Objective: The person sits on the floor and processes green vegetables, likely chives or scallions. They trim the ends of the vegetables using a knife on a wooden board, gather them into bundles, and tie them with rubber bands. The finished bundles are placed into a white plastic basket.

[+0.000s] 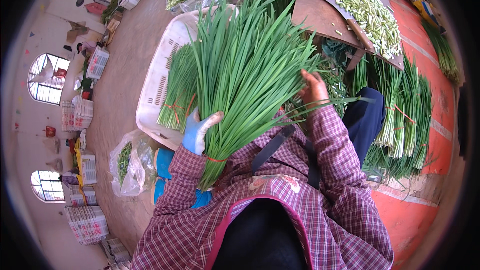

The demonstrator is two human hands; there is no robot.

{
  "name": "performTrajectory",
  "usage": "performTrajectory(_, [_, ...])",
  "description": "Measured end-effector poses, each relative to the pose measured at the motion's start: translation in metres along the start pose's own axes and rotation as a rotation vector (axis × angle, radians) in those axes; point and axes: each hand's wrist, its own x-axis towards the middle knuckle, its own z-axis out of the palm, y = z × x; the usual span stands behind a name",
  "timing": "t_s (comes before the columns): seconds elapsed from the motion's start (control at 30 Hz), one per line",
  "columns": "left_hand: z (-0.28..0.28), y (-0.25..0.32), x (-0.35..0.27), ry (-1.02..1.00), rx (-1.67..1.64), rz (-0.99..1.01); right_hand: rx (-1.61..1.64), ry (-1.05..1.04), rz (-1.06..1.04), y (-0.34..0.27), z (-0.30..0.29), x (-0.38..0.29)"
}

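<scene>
A large, fanned bunch of garlic chives (243, 75) spreads in front of my chest, its leaf tips pointing away from me. My left hand (201, 129), in a blue and white glove, grips the bunch along its left side with the thumb over the leaves. An orange-red band (216, 160) ties it below that hand, near the stem ends. My right hand (315, 88), bare, is at the right edge of the leaves with its fingers bent. Whether it pinches any blades is not clear. One long loose blade crosses the right cuff.
A white plastic crate (150, 93) with banded chives (178, 82) stands ahead left. A knife (362, 35) and chopped stalks (369, 18) lie on a board (309, 13) ahead right. Tied bundles (397, 120) stand beside my right knee. A plastic bag (137, 168) sits left.
</scene>
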Motion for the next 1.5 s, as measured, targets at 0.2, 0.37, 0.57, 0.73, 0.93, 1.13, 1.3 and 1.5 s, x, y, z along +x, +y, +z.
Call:
performTrajectory(0.2, [0.017, -0.02, -0.004, 0.008, 0.009, 0.096, -0.154, 0.064, -0.789, -0.1, -0.026, 0.0])
performTrajectory(0.37, [0.024, -0.024, -0.004, 0.016, 0.162, 0.192, -0.424, -0.328, -0.913, -0.087, 0.04, -0.062])
performTrajectory(0.57, [0.038, -0.019, -0.008, 0.068, 0.259, 0.296, -0.702, -0.613, -0.864, -0.051, 0.094, -0.079])
performTrajectory(0.73, [0.032, -0.047, -0.003, 0.091, 0.133, 0.25, -0.818, -0.665, -0.729, -0.042, 0.097, -0.066])
performTrajectory(0.93, [0.04, -0.036, -0.008, 0.073, 0.222, 0.268, -0.844, -0.663, -0.654, -0.023, 0.095, -0.062])
performTrajectory(1.13, [0.04, -0.04, -0.009, 0.079, 0.275, 0.233, -0.975, -0.502, -0.902, -0.009, 0.094, -0.062])
performTrajectory(1.3, [0.043, -0.049, -0.006, 0.071, 0.066, 0.21, -1.006, -0.297, -1.283, -0.002, 0.087, -0.056])
performTrajectory(1.5, [0.041, -0.049, -0.008, 0.111, 0.181, 0.244, -0.584, -0.168, -1.038, -0.08, 0.062, -0.027])
